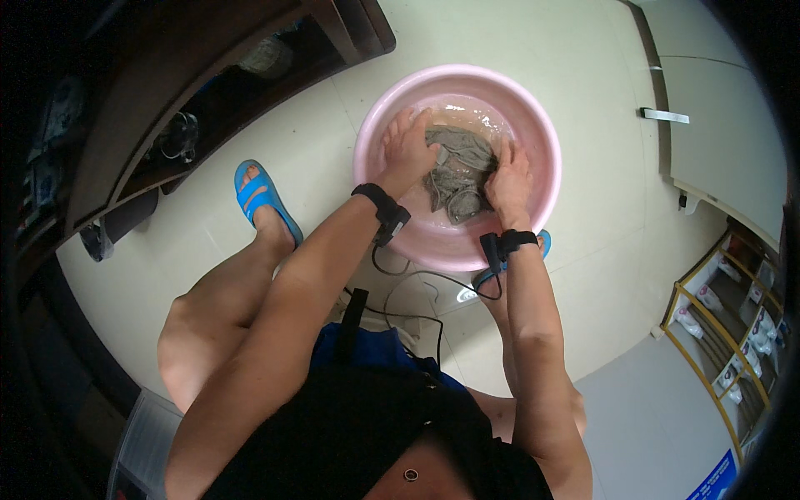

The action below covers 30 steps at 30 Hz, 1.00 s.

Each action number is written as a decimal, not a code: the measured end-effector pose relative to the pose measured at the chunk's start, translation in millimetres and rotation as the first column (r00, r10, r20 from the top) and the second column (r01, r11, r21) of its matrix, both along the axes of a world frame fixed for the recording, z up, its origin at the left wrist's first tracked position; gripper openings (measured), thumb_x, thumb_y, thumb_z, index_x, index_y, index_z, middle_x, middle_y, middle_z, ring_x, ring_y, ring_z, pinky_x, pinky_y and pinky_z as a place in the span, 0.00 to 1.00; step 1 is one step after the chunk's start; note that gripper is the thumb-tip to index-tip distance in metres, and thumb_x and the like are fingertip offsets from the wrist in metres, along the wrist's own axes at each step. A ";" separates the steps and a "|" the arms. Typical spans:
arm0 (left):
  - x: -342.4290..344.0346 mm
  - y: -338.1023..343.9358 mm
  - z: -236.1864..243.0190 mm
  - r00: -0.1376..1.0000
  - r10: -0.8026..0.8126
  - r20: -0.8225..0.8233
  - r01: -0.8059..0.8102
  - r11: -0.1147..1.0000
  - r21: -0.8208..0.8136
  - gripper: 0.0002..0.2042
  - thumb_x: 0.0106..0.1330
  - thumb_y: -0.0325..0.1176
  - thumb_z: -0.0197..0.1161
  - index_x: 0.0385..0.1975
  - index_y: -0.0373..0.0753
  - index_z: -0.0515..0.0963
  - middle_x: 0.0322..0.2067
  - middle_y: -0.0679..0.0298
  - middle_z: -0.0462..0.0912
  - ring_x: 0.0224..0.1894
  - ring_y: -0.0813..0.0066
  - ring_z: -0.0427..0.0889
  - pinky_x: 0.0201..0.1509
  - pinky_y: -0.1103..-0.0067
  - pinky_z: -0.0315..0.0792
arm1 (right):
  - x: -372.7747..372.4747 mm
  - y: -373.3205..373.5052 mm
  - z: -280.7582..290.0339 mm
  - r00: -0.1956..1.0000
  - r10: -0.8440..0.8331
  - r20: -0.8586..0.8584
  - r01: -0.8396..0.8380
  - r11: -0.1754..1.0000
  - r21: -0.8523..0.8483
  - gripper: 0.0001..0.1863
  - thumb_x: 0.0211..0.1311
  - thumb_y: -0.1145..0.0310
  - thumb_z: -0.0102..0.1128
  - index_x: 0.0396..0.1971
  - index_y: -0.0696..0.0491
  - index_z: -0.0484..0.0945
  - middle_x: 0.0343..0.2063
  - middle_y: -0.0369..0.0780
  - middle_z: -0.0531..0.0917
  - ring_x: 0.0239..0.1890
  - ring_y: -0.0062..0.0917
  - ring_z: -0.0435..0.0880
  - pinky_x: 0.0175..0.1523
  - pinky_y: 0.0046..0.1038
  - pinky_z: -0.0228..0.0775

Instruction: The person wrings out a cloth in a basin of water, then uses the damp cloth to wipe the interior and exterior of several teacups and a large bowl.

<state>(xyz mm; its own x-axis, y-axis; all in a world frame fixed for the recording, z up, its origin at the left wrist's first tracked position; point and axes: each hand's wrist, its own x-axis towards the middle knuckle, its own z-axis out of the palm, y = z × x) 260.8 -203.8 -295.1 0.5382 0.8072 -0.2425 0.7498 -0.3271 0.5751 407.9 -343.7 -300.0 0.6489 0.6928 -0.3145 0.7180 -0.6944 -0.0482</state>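
Pale tiled floor [583, 50], pink basin [372, 158] between blue sandals [260, 197].
Left hand [406, 150] lies open-fingered on grey cloth [458, 171]; right hand [510, 179] clutches it, fingertips hidden.

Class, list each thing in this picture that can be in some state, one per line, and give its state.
Pink basin: upright on the floor, holding water.
Grey cloth: wet, crumpled inside the basin.
Left hand: fingers spread, pressing on the cloth's left edge.
Right hand: fingers curled, on the cloth's right side.
Blue sandal: worn on the left foot, flat on the floor.
White cabinet door: shut.
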 end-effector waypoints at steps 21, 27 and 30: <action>3.0 -1.3 35.4 0.690 0.721 0.066 0.204 -0.106 -0.973 0.16 0.69 0.46 0.50 0.36 0.38 0.77 0.29 0.64 0.79 0.32 0.78 0.78 0.38 0.82 0.73 | -108.5 26.2 93.7 0.650 0.071 -0.756 0.467 0.748 0.472 0.14 0.59 0.75 0.53 0.46 0.56 0.72 0.37 0.42 0.81 0.39 0.25 0.79 0.47 0.25 0.70; 1.3 -19.8 14.8 0.615 0.734 0.287 0.324 0.096 -0.941 0.15 0.69 0.42 0.49 0.41 0.36 0.74 0.35 0.63 0.78 0.39 0.78 0.75 0.44 0.82 0.71 | -91.5 38.7 80.4 0.834 -0.012 -0.551 0.354 0.778 0.519 0.14 0.65 0.63 0.51 0.41 0.59 0.72 0.31 0.57 0.79 0.35 0.51 0.79 0.39 0.39 0.70; 15.8 -28.3 8.1 0.680 0.722 0.132 0.042 0.141 -0.989 0.18 0.69 0.43 0.49 0.45 0.34 0.74 0.37 0.61 0.78 0.40 0.76 0.75 0.45 0.79 0.70 | -71.1 44.3 61.0 0.854 -0.141 -0.501 0.422 0.750 0.509 0.15 0.65 0.59 0.49 0.38 0.57 0.73 0.29 0.56 0.80 0.35 0.52 0.79 0.40 0.44 0.69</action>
<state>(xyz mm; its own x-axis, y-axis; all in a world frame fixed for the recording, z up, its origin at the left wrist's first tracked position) 276.6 -232.1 -287.0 0.5774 0.3375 -0.7434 0.0746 0.8850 0.4596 336.7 -299.4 -239.1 0.7511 0.6315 -0.1924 0.3054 -0.5907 -0.7469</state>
